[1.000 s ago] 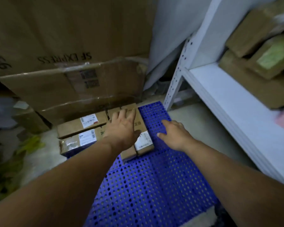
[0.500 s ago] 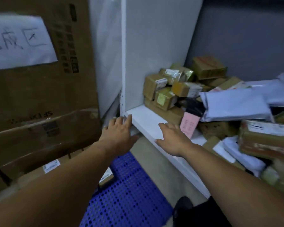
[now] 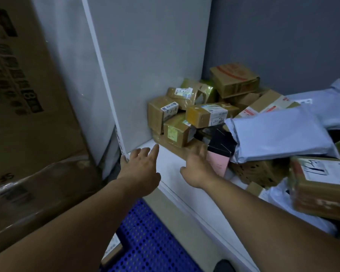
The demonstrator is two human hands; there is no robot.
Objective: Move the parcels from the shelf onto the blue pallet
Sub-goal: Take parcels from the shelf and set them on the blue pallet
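Observation:
Both of my hands reach out over the white shelf [image 3: 171, 163], fingers straight and empty. My left hand [image 3: 140, 166] hovers at the shelf's left front corner. My right hand [image 3: 196, 165] is just short of a flat brown parcel [image 3: 177, 148] at the bottom of the pile. Above that parcel sit small cardboard boxes [image 3: 177, 130], a yellow-brown box [image 3: 206, 114], a pink parcel [image 3: 218, 163] and a grey mailer bag [image 3: 279, 134]. The blue pallet [image 3: 145, 238] lies on the floor below, between my forearms.
A large brown carton [image 3: 28, 114] stands at the left beside the shelf's white upright [image 3: 106, 95]. More parcels [image 3: 322, 183] crowd the shelf's right side. A box corner [image 3: 112, 250] rests on the pallet's left edge. A dark shoe tip [image 3: 224, 266] shows at the bottom.
My view has swung up from the pallet to the shelf. Both hands left the parcels on the pallet and moved up and forward toward the parcel pile.

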